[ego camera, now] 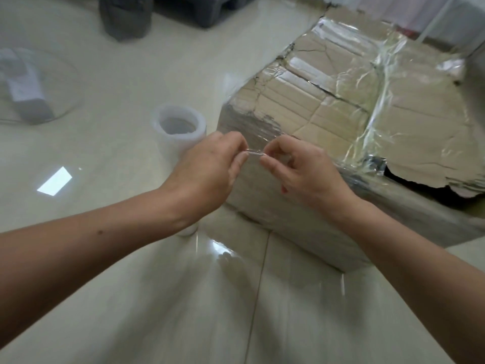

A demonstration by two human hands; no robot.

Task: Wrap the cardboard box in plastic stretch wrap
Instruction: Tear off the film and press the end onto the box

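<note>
Cardboard box (328, 114) lies beyond left hand (210, 169) and right hand (304, 172) pinching stretch wrap (254, 153).

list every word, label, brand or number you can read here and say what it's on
No text can be read.
cardboard box: bare torn board under film, no print in view.
stretch wrap roll: blank white.
white object at far left: too blurred to tell whether it bears a label.

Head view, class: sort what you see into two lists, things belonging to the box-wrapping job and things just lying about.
Job: cardboard box; stretch wrap roll; film strand pinched by left hand and right hand.
Lying about: dark bag; grey pallet; small box at far left.
</note>
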